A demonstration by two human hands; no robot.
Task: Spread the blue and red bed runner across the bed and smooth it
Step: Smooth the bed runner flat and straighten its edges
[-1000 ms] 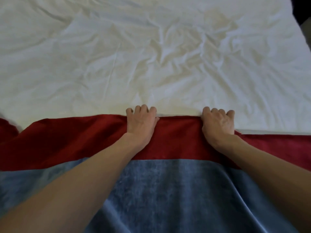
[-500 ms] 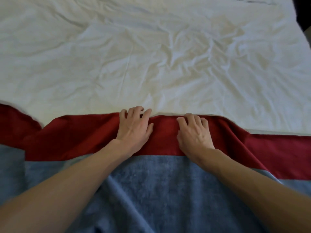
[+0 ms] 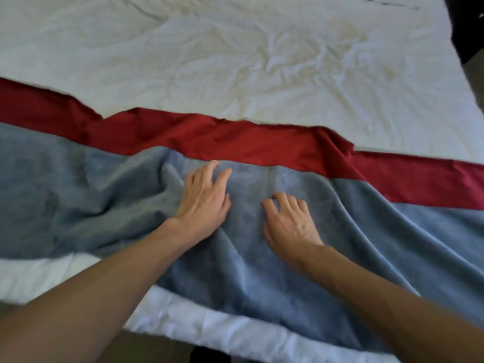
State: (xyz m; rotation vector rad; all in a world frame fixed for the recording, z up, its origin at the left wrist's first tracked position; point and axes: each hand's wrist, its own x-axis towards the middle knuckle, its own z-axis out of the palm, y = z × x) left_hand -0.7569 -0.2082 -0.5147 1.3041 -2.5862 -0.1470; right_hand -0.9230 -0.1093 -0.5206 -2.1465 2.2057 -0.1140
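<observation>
The bed runner [image 3: 262, 271] lies across the near part of the bed, with a red band [image 3: 222, 142] along its far edge and a wide blue panel nearer me. Folds run through the blue part on both sides of my hands. My left hand [image 3: 203, 201] rests palm down on the blue panel, fingers spread toward the red band. My right hand [image 3: 289, 222] lies on the blue panel beside it, fingers bent with their tips on the cloth. Neither hand holds any fabric.
The white, wrinkled bed cover [image 3: 235, 61] stretches beyond the runner. Its near edge [image 3: 209, 326] shows below the runner, with dark floor [image 3: 157, 349] under it. A dark object [image 3: 468, 27] stands past the bed's right side.
Both hands let go of the red far edge and slid back toward me onto the blue panel. The view pulled back, so the bed's near edge shows.
</observation>
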